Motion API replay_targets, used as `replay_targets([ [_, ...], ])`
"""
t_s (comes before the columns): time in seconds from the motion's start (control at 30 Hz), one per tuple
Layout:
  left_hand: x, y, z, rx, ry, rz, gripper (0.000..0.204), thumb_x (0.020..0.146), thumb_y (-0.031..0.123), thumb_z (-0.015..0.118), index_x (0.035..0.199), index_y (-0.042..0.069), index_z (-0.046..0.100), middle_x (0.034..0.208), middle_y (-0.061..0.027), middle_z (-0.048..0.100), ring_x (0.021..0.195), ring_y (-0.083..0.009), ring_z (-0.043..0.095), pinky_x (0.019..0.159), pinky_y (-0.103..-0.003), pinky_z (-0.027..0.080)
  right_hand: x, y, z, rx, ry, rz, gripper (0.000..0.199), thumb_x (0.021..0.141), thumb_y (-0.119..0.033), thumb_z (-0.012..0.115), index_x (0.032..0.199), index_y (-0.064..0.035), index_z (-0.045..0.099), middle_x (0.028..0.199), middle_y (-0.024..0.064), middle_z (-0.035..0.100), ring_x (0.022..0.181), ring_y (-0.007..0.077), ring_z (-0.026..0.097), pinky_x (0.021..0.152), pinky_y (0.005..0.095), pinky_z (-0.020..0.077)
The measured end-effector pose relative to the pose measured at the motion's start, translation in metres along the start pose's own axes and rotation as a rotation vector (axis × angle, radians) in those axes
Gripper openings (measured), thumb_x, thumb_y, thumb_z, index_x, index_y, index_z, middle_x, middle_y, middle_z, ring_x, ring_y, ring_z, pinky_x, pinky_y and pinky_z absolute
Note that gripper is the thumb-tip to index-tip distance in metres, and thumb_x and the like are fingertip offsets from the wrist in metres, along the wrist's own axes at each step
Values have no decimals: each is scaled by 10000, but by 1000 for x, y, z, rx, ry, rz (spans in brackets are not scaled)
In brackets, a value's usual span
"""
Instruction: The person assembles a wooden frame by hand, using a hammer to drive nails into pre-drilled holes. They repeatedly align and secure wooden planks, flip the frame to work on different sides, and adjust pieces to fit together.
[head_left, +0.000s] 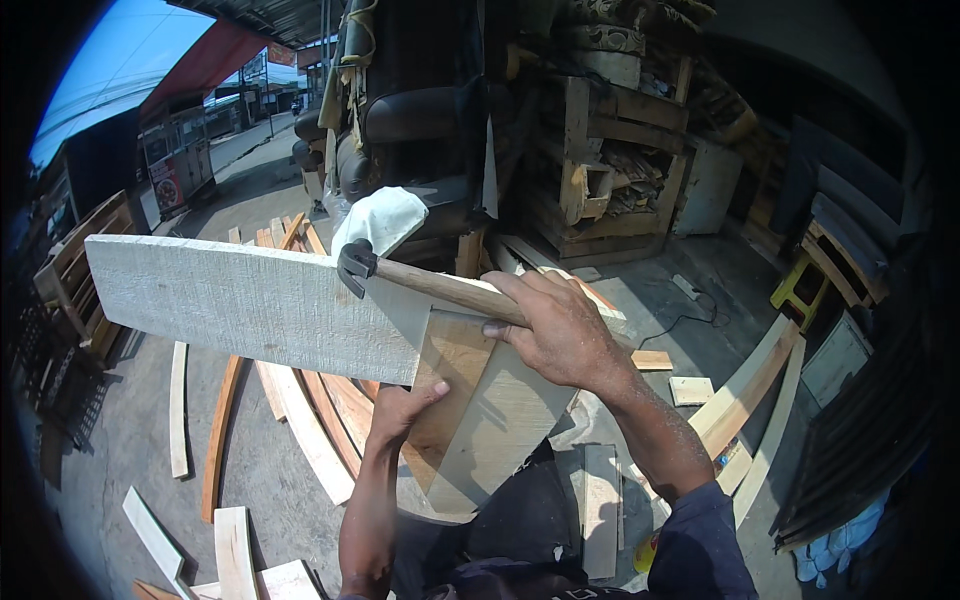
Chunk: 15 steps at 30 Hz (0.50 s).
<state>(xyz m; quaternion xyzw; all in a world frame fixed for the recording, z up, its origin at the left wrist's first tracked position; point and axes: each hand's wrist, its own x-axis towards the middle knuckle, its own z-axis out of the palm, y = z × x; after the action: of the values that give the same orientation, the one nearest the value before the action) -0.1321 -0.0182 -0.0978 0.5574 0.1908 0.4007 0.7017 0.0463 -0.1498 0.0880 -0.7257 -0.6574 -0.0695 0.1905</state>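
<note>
A claw hammer [430, 284] lies across the joined boards, its dark head to the left. My right hand [562, 328] is closed round its wooden handle. A long, pale rough-sawn plank [250, 305] reaches out to the left in front of me. Against it, at an angle, sits a shorter board [530, 400] with a browner face [450, 375] on its left side. My left hand [400, 412] grips this shorter board, thumb on the brown face and fingers hidden behind it. I cannot make out any nail.
Several loose wooden strips [325, 420] lie on the concrete floor [140, 440] ahead and left. More planks [750, 390] lie at the right, near a yellow stool [800, 288]. A crate-like wooden frame [625, 130] and dark upholstered furniture [410, 115] stand behind; a cable [700, 318] crosses the floor.
</note>
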Motion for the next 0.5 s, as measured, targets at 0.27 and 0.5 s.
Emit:
replay_targets([
  [0.27, 12, -9, 13, 243, 24, 20, 843, 751, 424, 925, 1355, -46, 571, 1183, -160, 688, 1051, -269, 678, 914, -379, 538, 14, 20, 6, -11, -143, 8, 532, 968, -319, 734, 1352, -24, 512, 1144, 209, 663, 1148, 362, 633, 998, 526, 472],
  [0.5, 25, -13, 25, 219, 57, 56, 853, 747, 490, 919, 1320, -54, 597, 1147, -161, 697, 1029, -267, 684, 878, -388, 549, 30, 39, 1, 42, -162, -41, 474, 910, -237, 764, 1253, 14, 554, 972, 208, 678, 983, 290, 680, 887, 511, 514],
])
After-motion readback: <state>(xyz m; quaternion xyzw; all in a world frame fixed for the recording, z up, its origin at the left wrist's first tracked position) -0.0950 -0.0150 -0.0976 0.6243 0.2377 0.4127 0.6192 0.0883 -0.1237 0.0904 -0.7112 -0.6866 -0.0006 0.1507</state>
